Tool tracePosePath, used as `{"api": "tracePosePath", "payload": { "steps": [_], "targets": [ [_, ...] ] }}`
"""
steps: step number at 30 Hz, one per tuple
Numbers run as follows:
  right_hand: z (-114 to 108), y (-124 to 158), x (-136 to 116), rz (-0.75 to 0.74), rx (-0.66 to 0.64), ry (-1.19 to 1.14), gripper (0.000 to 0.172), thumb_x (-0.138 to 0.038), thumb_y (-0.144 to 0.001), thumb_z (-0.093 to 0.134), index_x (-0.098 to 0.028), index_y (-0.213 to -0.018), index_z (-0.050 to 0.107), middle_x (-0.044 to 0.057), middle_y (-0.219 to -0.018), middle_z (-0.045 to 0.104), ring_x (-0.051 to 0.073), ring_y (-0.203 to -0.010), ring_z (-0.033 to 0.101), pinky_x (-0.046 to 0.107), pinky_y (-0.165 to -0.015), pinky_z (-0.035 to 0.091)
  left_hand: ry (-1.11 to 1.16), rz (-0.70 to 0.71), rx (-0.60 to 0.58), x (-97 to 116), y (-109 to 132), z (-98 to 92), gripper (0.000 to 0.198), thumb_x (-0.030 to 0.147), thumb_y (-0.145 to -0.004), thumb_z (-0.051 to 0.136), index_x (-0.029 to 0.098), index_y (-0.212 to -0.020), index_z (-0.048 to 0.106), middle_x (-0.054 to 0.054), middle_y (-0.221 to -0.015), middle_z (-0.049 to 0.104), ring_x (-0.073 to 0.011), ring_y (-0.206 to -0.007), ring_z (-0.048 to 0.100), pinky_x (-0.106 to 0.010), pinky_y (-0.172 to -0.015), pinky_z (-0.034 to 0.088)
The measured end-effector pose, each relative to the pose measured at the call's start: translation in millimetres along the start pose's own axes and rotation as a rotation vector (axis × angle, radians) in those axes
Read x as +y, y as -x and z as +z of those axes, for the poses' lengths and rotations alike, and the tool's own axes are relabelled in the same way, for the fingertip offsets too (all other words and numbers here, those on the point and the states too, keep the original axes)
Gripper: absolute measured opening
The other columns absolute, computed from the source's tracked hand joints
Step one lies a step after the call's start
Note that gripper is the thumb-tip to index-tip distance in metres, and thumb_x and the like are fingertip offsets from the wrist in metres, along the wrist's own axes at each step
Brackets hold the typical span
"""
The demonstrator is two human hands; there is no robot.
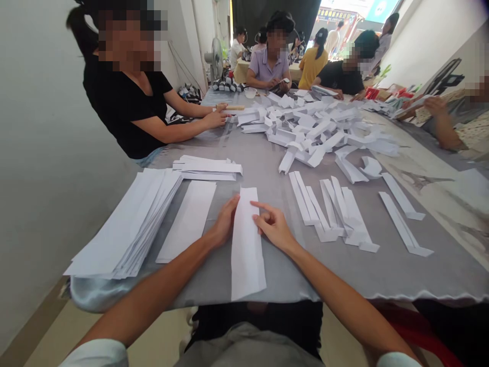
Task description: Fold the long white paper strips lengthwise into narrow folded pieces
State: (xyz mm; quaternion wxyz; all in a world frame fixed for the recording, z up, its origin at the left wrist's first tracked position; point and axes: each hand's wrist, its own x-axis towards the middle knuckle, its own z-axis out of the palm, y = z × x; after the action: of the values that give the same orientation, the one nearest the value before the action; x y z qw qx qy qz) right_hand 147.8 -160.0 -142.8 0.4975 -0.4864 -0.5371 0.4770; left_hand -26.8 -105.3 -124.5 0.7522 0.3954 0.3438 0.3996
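Now touching both sides of the paper strip [247,250] with left hand [225,221] and right hand [274,227], near the front edge of the table [290,278]; can't tell if clamped in either. Could crease crooked under uneven finger pressure!

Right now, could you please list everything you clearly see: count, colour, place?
table: one, grey-covered, in front
flat stack: many sheets, white, near left corner
loose strip: at least one, white, beside stack
farther strips: several, white, behind stack
folded strips: several, white, right side
folded heap: many, white, farther middle
red items: several, red, far right end
bowl: one, whitish, far end
fan: one, greyish, background
co-workers: several, mixed clothing, around and beyond table
central strip: one, white, near edge
left hand: one, bare, strip's left edge
right hand: one, bare, strip's right edge
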Motion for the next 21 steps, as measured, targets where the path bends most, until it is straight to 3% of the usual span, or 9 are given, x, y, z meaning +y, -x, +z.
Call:
{"api": "tracePosePath", "payload": {
  "steps": [2,5,8,11,13,16,21],
  "targets": [
    [2,0,2,-0.018,0.076,-0.033,0.053,-0.044,-0.094,0.076,-0.022,-0.141,0.065,-0.009,-0.065,0.05,0.012,-0.059,0.052,0.025,-0.054,0.051,-0.021,0.005,0.061,3,0,0.4,0.049,0.065,-0.087,0.078,0.017,-0.092,0.072,-0.003,-0.074,0.072,-0.0182,-0.058,0.064,-0.03,-0.055,0.049],
    [3,0,5,0.025,0.109,-0.129,0.075,-0.046,-0.086,0.085,-0.028,-0.149,0.048,-0.005,-0.088,0.054,0.016,-0.076,0.061,0.024,-0.049,0.056,-0.039,0.005,0.09,6,0,0.7,0.049,0.065,-0.084,0.081,0.017,-0.089,0.07,0.0,-0.067,0.067,-0.0161,-0.052,0.059,-0.029,-0.051,0.047],
    [0,2,4,0.174,-0.089,-0.195,0.09,-0.048,-0.084,0.087,-0.03,-0.155,0.034,-0.003,-0.098,0.061,0.018,-0.078,0.068,0.027,-0.048,0.061,-0.028,-0.007,0.111,6,-2,-1.1,0.057,0.072,-0.078,0.084,0.017,-0.085,0.069,0.0,-0.064,0.065,-0.0157,-0.051,0.058,-0.029,-0.049,0.048],
    [-4,5,-3,0.305,-0.401,-0.17,0.092,-0.044,-0.088,0.086,-0.028,-0.159,0.031,-0.001,-0.094,0.07,0.019,-0.075,0.073,0.027,-0.051,0.063,0.01,-0.04,0.172,3,-6,-5.2,0.071,0.086,-0.075,0.076,0.016,-0.086,0.071,-0.006,-0.069,0.071,-0.0169,-0.053,0.061,-0.029,-0.048,0.048],
    [-7,8,-9,0.348,-0.511,-0.151,0.098,-0.041,-0.091,0.084,-0.028,-0.165,0.022,0.0,-0.091,0.074,0.019,-0.074,0.074,0.028,-0.053,0.063,0.061,-0.068,0.231,1,-9,-8.4,0.079,0.092,-0.077,0.069,0.015,-0.091,0.073,-0.01,-0.075,0.075,-0.0187,-0.058,0.065,-0.03,-0.05,0.05],
    [-7,12,-14,0.377,-0.558,-0.115,0.101,-0.041,-0.093,0.082,-0.026,-0.168,0.017,0.001,-0.09,0.077,0.019,-0.071,0.073,0.028,-0.051,0.061,0.119,-0.089,0.289,0,-12,-11.4,0.085,0.095,-0.079,0.063,0.014,-0.102,0.075,-0.012,-0.081,0.077,-0.0233,-0.067,0.071,-0.032,-0.054,0.055],
    [1,20,-11,0.347,-0.537,-0.04,0.09,-0.041,-0.091,0.084,-0.026,-0.162,0.031,0.003,-0.093,0.079,0.019,-0.067,0.071,0.024,-0.042,0.048,0.13,-0.084,0.322,3,-11,-7.9,0.091,0.097,-0.083,0.052,0.015,-0.115,0.074,-0.018,-0.105,0.08,-0.0319,-0.092,0.077,-0.037,-0.061,0.061]
  ]
}}
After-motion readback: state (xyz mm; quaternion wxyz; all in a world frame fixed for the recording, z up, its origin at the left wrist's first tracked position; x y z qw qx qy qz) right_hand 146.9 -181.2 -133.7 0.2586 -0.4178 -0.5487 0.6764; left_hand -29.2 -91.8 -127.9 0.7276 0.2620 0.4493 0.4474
